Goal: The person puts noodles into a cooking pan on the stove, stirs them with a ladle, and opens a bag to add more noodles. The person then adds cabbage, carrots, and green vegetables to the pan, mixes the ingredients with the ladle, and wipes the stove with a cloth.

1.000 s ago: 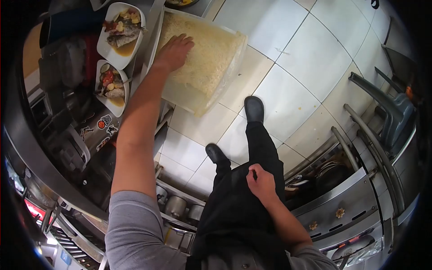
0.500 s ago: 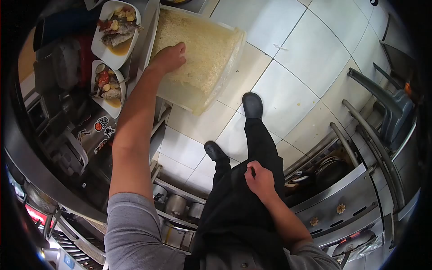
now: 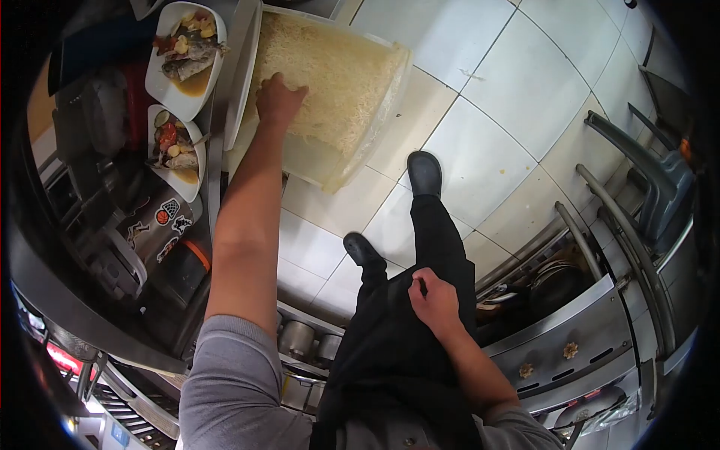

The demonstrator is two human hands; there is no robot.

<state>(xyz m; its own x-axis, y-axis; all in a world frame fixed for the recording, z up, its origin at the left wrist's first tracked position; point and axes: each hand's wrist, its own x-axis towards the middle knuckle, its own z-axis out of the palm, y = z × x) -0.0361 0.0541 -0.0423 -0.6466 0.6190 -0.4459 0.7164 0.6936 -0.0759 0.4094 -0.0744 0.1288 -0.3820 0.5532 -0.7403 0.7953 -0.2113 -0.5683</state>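
Note:
My left hand (image 3: 280,101) reaches into a large pale bin (image 3: 315,166) filled with light-yellow, crumb-like shreds (image 3: 337,82). Its fingers bend down toward the shreds near the bin's left side, with the thumb apart from them. The fingertips are partly hidden, and nothing shows in the hand. My right hand (image 3: 436,298) rests against the front of my black apron (image 3: 397,345), its fingers curled and the thumb close to the index finger; I see nothing in it.
Left of the bin, two white plates (image 3: 166,94) hold fish with vegetables and sauce on a counter. Metal pots (image 3: 297,339) stand on a low shelf. To the right are a metal stove front (image 3: 555,345) with knobs and a grey plastic chair (image 3: 652,176).
My left forearm has swung right while the hand moved slightly left over the shreds. Its fingers have gone from a closed fist to bent down with the thumb apart. The right hand stays put.

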